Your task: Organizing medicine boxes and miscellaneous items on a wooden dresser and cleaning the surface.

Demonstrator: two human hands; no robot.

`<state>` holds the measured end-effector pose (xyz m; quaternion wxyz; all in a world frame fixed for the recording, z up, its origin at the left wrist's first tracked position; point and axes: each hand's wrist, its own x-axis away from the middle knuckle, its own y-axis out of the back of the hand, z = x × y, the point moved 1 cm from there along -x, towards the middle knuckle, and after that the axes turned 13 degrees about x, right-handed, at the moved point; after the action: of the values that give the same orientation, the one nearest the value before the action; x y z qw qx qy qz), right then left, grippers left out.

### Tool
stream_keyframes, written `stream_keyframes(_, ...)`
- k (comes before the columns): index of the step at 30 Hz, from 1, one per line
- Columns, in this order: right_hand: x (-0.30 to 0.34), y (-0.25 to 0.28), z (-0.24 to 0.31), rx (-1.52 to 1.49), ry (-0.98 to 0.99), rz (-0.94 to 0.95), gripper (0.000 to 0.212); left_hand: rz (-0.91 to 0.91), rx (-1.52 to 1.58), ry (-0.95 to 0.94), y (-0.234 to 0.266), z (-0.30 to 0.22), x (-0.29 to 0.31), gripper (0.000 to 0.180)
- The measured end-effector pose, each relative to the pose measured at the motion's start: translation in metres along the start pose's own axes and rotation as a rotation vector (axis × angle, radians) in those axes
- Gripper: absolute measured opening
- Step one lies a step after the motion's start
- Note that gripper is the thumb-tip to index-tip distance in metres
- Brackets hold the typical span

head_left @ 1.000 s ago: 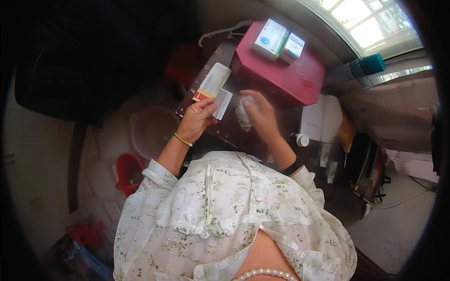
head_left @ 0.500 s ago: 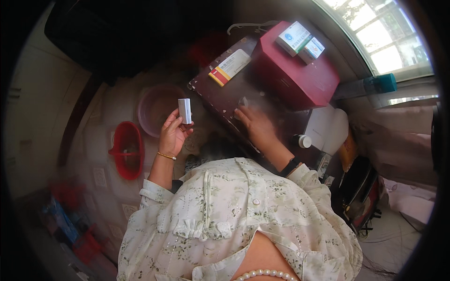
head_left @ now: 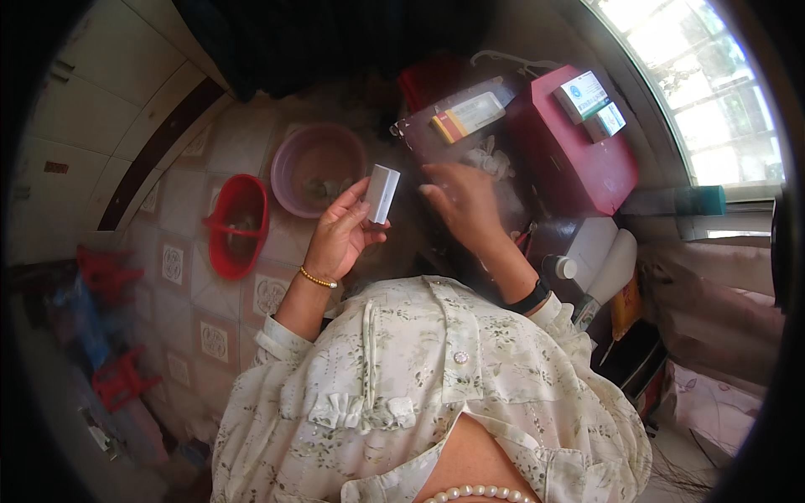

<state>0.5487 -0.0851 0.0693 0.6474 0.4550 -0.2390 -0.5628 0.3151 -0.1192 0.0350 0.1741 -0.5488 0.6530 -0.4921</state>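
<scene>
White box [head_left: 381, 194], pink basin [head_left: 323, 148] below

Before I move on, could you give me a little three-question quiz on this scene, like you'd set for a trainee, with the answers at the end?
1. What is the left hand holding?
2. True or false: the red basket is to the left of the pink basin.
3. How many boxes rest on top of the red case?
a) one
b) two
c) four

Key:
1. A small white box.
2. True.
3. b) two.
</scene>
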Motion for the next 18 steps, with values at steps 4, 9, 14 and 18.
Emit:
stream_keyframes(4,-0.013,-0.012,0.048,-0.649,-0.185,0.124,0.036,0.088,-0.085,0.002,-0.004,-0.012,0.008,0.050)
stream_keyframes(9,-0.018,-0.028,0.085,-0.771,-0.275,0.192,0.028,0.114,-0.563,-0.219,0.000,-0.032,0.027,0.059)
stream_keyframes(14,-0.024,-0.045,0.123,-0.898,-0.268,0.181,0.021,0.064,-0.622,-0.307,0.021,-0.078,0.055,0.057)
stream_keyframes(18,-0.029,-0.068,0.152,-0.990,-0.279,0.178,0.021,-0.035,-0.583,-0.393,0.045,-0.099,0.086,0.068)
